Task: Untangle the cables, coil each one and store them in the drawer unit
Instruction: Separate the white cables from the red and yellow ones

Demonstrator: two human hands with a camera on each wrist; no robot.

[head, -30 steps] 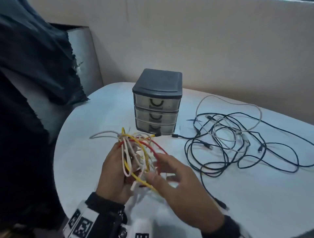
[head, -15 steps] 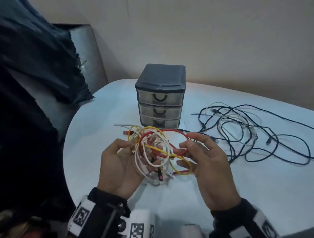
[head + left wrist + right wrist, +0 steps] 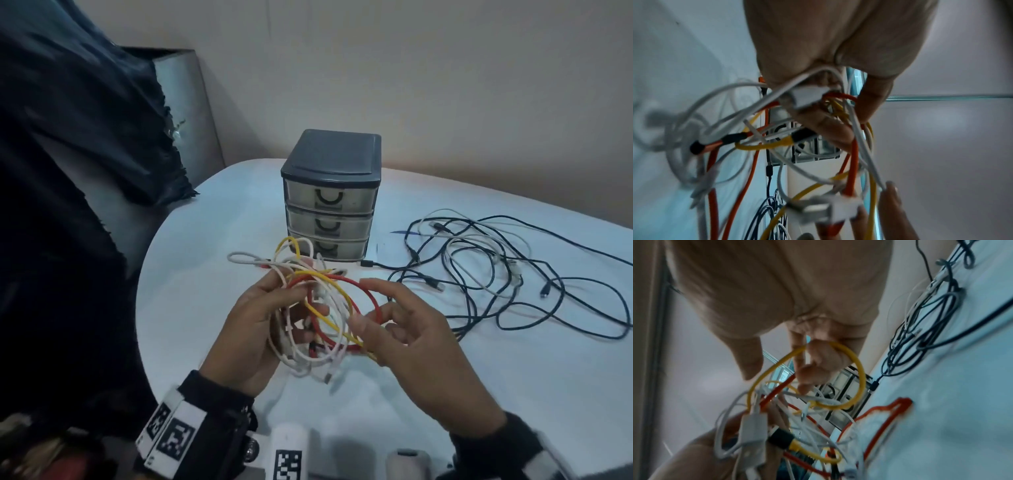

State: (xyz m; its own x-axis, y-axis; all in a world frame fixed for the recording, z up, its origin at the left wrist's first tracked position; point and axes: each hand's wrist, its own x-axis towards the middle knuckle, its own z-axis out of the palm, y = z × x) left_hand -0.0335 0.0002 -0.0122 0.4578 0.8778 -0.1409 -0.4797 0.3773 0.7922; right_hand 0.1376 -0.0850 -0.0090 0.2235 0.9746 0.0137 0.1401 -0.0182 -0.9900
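Observation:
A tangle of short white, yellow (image 3: 328, 318) and red (image 3: 372, 298) cables hangs above the table in front of me. My left hand (image 3: 291, 303) grips its left side, with the fingers curled through the white loops (image 3: 748, 112) and a white plug (image 3: 807, 95) against the palm. My right hand (image 3: 368, 308) holds the right side, with a curled finger hooked through a yellow loop (image 3: 859, 369). The drawer unit (image 3: 331, 192), grey with a dark lid, stands just behind the tangle, and all three of its drawers are closed.
A second, larger tangle of long black and white cables (image 3: 496, 274) lies spread on the white table (image 3: 191, 308) right of the drawer unit. One black plug (image 3: 367, 263) reaches the unit's base. Dark cloth (image 3: 68, 171) hangs at the left.
The coloured tangle has turned and loosened between my hands. My right hand has shifted its hold from the red loop's edge into the loops.

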